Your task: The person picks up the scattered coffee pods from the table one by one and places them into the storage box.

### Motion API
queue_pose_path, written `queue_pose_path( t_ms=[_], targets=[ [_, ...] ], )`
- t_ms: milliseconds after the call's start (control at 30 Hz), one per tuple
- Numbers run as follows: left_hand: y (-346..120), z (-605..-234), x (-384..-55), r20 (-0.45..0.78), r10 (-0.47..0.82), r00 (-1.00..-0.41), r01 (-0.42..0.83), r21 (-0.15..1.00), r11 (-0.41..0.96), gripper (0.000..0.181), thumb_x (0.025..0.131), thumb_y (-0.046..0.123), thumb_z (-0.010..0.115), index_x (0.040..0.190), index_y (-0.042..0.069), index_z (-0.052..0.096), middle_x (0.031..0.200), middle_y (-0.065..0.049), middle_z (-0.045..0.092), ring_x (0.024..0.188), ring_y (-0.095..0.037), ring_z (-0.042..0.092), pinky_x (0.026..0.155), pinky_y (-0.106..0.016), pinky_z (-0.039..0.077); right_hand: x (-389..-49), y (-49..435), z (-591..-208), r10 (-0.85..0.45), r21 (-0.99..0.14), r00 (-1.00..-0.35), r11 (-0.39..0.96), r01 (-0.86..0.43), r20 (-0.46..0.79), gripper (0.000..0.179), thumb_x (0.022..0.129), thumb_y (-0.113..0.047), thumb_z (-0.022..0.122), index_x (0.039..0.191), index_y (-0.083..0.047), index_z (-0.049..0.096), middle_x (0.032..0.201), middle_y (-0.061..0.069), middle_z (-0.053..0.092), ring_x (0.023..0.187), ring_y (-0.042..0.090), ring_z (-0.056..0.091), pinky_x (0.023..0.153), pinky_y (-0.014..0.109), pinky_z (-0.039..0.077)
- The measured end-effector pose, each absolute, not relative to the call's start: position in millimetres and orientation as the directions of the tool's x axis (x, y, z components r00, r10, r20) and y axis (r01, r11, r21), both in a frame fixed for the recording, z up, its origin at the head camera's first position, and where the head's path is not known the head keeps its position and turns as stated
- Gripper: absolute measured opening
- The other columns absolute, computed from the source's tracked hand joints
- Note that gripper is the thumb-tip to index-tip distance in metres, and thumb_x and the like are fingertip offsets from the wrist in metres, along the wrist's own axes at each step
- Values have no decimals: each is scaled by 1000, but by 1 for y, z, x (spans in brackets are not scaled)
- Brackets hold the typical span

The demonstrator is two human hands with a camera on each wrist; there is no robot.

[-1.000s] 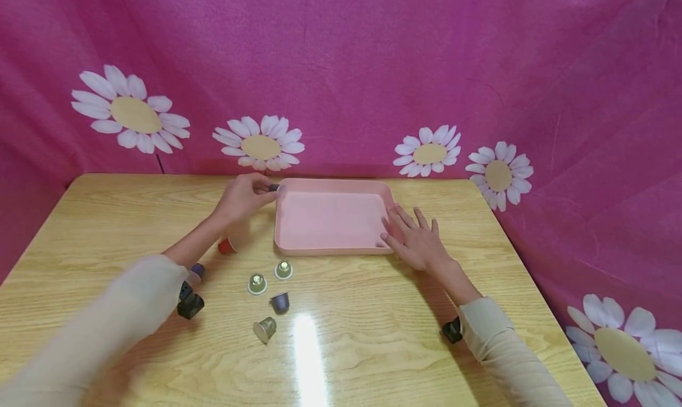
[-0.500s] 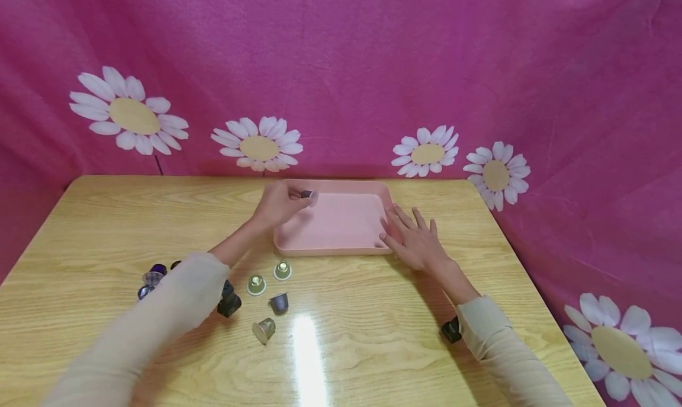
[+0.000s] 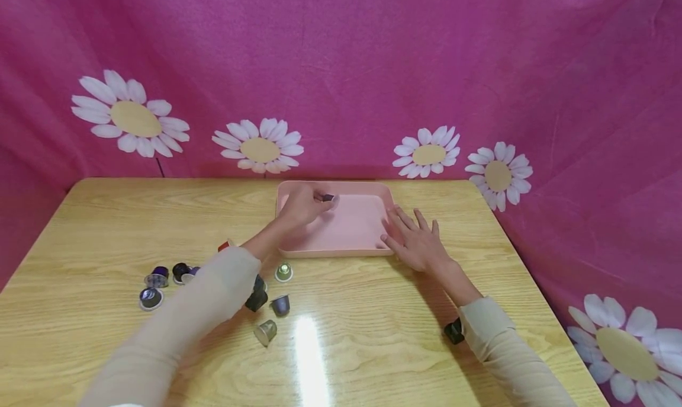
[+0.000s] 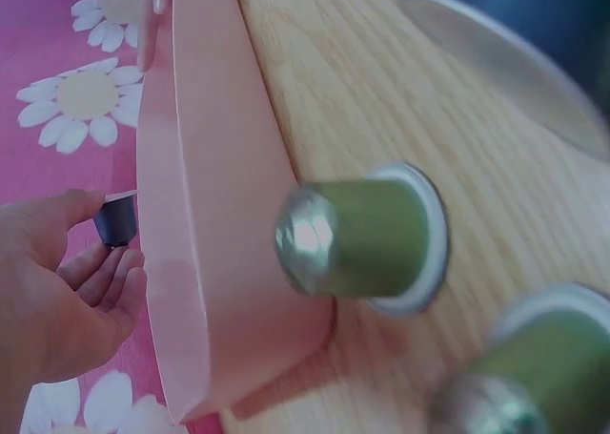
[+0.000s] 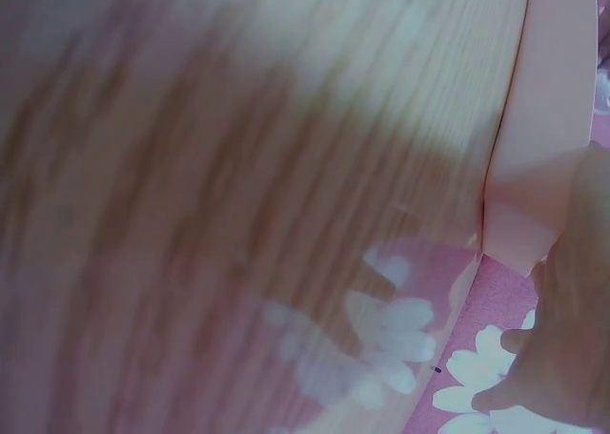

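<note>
In the head view my left hand (image 3: 300,207) is over the left half of a pink tray (image 3: 341,253). Thumb and fingers pinch a small dark coffee capsule (image 3: 328,198), whose pale rim faces the thumb in the left wrist view, where the same capsule (image 4: 116,222) hangs beyond the tray wall (image 4: 238,215). With fingers spread and straight, my right hand (image 3: 418,241) touches the tray's right side. The right wrist view catches only part of that hand (image 5: 577,334) beside the tray corner.
Near the tray's front left stand a green capsule (image 3: 284,271), a grey-purple capsule (image 3: 280,304) and a tilted beige capsule (image 3: 266,332). Further left are a red capsule (image 3: 224,246) and several dark capsules (image 3: 151,298). The left forearm partly covers this area. A pink flowered cloth (image 3: 341,87) hangs behind the table.
My left hand has carried the dark capsule rightward, from beside the tray's left edge to over its inside. The right hand has stayed on the tray's side.
</note>
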State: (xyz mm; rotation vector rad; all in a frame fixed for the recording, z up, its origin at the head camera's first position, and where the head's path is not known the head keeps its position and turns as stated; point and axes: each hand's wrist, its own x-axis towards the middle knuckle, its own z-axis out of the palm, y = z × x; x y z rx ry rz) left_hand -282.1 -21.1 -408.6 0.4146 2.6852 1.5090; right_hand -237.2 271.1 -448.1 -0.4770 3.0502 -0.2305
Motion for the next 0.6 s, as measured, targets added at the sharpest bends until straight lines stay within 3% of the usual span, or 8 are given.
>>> queue_pose_path(
  t_ms=[367,600],
  targets=[
    [9,-411,-292,105,265,-958,235,819,523,17,92,15,73,96,-2,72,89,-12,72,78,-17,62,68,-26,50,-236,272,-447,-311,-159,-950,940,-302,-32,73,101,-62,36,161,-23,20,165,0,16,147,45,9,107,75,4],
    [22,-416,-295,121,255,-959,246,800,547,20,92,15,73,100,-3,74,89,-13,73,78,-17,61,71,-26,51,-238,273,-449,-308,-154,-951,942,-299,-32,74,100,-65,33,161,-24,20,165,1,16,147,45,9,107,75,3]
  ],
)
